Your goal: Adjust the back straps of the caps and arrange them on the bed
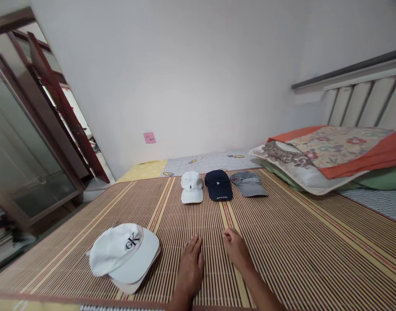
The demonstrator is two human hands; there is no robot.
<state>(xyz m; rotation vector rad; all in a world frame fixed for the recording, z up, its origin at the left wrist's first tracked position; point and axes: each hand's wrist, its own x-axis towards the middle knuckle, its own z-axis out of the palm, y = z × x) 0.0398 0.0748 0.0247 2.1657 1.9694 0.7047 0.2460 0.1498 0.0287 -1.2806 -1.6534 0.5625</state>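
Note:
My left hand [191, 263] lies flat on the striped bamboo mat [298, 250], fingers stretched forward and holding nothing. To its right, my right hand [236, 246] rests on the mat with its fingers curled in; no object shows in it. At the left sits a white cap [115, 248] with black CK lettering, apparently stacked on another pale cap whose brim [129, 287] peeks out below. Farther off, three caps stand in a row: a white cap [191, 188], a navy cap [218, 185] and a grey cap [248, 183]. Neither hand touches a cap.
Pillows [288, 166] with an orange-edged floral cover [346, 147] lie at the right, by a slatted headboard [362, 101]. A white wall [198, 77] with a pink note [149, 138] rises behind the bed. Glass-panelled doors [26, 142] stand at the left.

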